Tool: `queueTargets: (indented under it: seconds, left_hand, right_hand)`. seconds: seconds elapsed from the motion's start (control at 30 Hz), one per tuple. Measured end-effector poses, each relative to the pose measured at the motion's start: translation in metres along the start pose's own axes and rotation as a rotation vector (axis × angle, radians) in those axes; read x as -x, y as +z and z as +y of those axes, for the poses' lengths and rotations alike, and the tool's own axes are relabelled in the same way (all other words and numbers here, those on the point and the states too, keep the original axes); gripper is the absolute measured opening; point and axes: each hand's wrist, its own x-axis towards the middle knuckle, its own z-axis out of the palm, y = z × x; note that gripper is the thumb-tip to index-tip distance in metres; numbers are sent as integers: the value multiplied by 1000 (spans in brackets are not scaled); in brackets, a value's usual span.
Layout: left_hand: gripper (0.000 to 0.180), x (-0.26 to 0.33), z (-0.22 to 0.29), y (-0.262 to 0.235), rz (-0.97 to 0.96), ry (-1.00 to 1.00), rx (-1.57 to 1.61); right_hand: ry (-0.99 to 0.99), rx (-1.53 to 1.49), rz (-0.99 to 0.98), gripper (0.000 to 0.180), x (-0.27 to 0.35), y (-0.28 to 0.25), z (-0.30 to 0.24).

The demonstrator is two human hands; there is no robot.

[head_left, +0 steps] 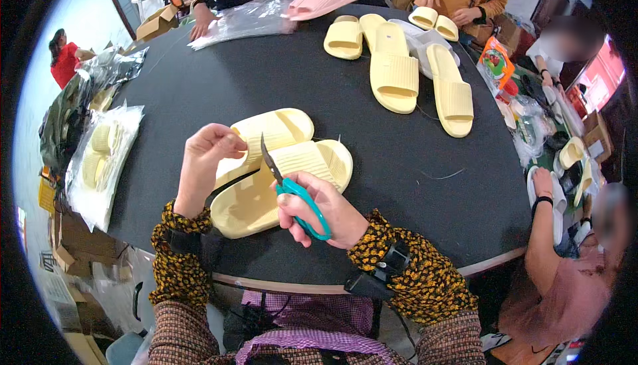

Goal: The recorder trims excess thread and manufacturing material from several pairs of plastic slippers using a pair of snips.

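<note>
scissor blades point(270, 162): metal | handles point(291, 187): smooth plastic | slipper straps point(304, 161): ribbed, perhaps foam | tabletop point(226, 79): matt

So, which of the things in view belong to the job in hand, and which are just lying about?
Apparently for the job:
teal-handled metal scissors, in the right hand
pale yellow ridged slipper pair, by the left hand

Apparently just lying about:
clear plastic bag of yellow slippers, on the black-topped table
loose pale yellow slippers, far right
brown cardboard box, far left

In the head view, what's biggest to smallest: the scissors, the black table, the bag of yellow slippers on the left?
1. Black table
2. Bag of yellow slippers
3. Scissors
</note>
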Motion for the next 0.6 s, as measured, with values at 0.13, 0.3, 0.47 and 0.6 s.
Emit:
queueTargets:
  seconds: [0.13,0.3,0.47,0.6]
  left_hand:
    - [11,-13,-1,-5,103,-65,229]
    - [9,-1,-4,-2,4,-80,-208]
    - [8,16,1,-39,131,-28,-242]
    - [8,41,4,-60,243,15,-279]
  right_hand:
    - [-4,-8,-8,30,0,0,2]
    - [-15,-37,-16,31,3,-4,5]
    - [-26,-39,-35,33,0,-3,7]
    - [-46,-18,-45,33,-1,-6,9]
